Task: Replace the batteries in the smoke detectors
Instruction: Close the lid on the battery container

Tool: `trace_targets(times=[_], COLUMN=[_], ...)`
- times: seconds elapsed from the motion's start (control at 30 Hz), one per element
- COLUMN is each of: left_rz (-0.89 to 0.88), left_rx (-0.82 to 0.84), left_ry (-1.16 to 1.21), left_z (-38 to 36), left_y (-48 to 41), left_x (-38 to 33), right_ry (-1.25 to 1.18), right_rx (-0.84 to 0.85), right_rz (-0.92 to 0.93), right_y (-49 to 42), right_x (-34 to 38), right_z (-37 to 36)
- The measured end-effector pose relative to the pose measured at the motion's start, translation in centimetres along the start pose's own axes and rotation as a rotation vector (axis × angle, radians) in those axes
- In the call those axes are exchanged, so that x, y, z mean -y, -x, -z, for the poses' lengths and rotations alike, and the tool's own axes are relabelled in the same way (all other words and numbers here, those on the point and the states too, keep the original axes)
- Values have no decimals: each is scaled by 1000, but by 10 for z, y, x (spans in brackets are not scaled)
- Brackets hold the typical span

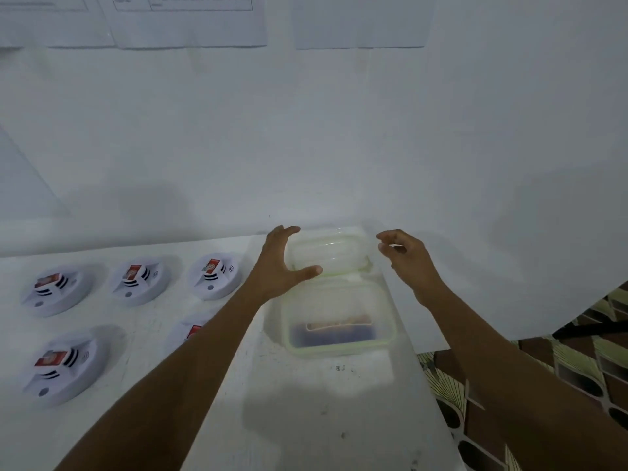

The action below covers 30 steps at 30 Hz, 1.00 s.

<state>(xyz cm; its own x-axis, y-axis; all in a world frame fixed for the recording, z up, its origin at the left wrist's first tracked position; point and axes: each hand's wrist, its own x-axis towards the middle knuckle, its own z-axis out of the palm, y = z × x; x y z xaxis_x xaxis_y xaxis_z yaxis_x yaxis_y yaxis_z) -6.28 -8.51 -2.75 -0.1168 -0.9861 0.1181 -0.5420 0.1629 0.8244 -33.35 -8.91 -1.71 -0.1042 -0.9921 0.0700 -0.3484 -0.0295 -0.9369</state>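
Several white round smoke detectors lie on the white table, each with a red battery on top: one (213,275) nearest my left arm, another (140,279), a third (56,289), and one (64,363) in the front row. A clear lidded container (339,317) with a green seal holds dark batteries. Behind it lies a second clear container or lid (331,253). My left hand (283,261) is spread open at that far piece's left edge. My right hand (406,254) hovers open to its right, fingers curled, apart from it.
The table (306,419) stands against a white wall with paper sheets (190,18) taped high up. The table's right edge runs diagonally; beyond it is a patterned floor (577,368). One more detector (193,331) is partly hidden under my left forearm.
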Motion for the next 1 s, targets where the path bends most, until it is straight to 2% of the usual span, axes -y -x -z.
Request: trace_targets(times=[0.13,0.4,0.57,0.73,0.9,1.0], left_rz=[51,37,37,49,34,42], left_rx=[21,47,63,67,50,75], left_ry=[75,265,249,268,289,312], left_z=[-4,26,41,41,39,36], left_y=[-13,-14,-9,-7,-6,-5], left_x=[6,20,28,31,33,32], right_ry=[-25,58,26,106,-147,-294], right_rx=[0,115,90,69,-43,-69], right_rz=[-97,-129,-140,-94,-175,-141], right_y=[-20,-36,-39,-40,-34,-29], right_x=[-14,-29,-36,-39,-39,-29], right_z=[-2,-9,-14,-16,1,20])
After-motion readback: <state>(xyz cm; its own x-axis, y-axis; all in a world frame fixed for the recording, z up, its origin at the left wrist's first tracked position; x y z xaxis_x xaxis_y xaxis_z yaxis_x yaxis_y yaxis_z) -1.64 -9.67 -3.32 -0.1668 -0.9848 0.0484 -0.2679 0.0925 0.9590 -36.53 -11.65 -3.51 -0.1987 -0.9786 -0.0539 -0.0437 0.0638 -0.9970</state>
